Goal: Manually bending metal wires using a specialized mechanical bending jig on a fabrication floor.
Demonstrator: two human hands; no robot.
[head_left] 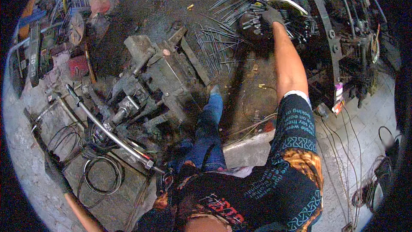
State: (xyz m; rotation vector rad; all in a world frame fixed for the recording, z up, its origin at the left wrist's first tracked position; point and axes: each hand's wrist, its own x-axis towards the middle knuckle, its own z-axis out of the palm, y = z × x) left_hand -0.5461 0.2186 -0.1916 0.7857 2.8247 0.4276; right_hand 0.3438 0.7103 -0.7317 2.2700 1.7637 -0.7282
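My right hand point(272, 16), in a dark glove, reaches far forward onto a heap of short metal rods point(253, 20). Its fingers are closed over rods at the heap's near-left side; how many it grips is hidden. Low on the left, my left hand point(56, 172), also in a dark glove, is beside a dark bar point(39, 139). Its fingers blend into the shadow, so whether they grip the bar cannot be told. Between the hands stands a greasy metal machine point(167, 73), with a long shiny lever point(107, 131) slanting toward my body.
Thin loose rods point(219, 47) lie scattered on the dark floor beyond the machine. A coiled hose point(103, 175) rests near my left arm. On the right are a tall steel frame point(332, 38), hanging cables point(343, 163) and more machinery. A red object point(78, 66) sits far left.
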